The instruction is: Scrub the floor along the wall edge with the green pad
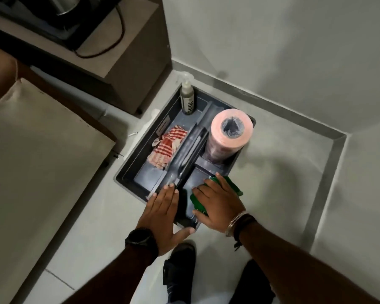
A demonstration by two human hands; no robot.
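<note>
Left hand [162, 216]: flat, fingers together, thumb out, over the caddy's near corner.
Right hand [217, 205]: fingers spread, gripping the green pad [234, 186] above the caddy's near right compartment.
Caddy [127, 172]: grey, on the floor; striped cloth [167, 148] left, pink roll [228, 137] right, spray bottle [187, 96] at the far corner.

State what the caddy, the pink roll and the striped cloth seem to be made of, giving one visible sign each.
Caddy: probably moulded plastic, dark grey with a slight sheen and rounded dividers. Pink roll: likely paper or nonwoven wipes, matte, wound layers around a hollow core. Striped cloth: woven fabric, crumpled in soft folds.
</note>
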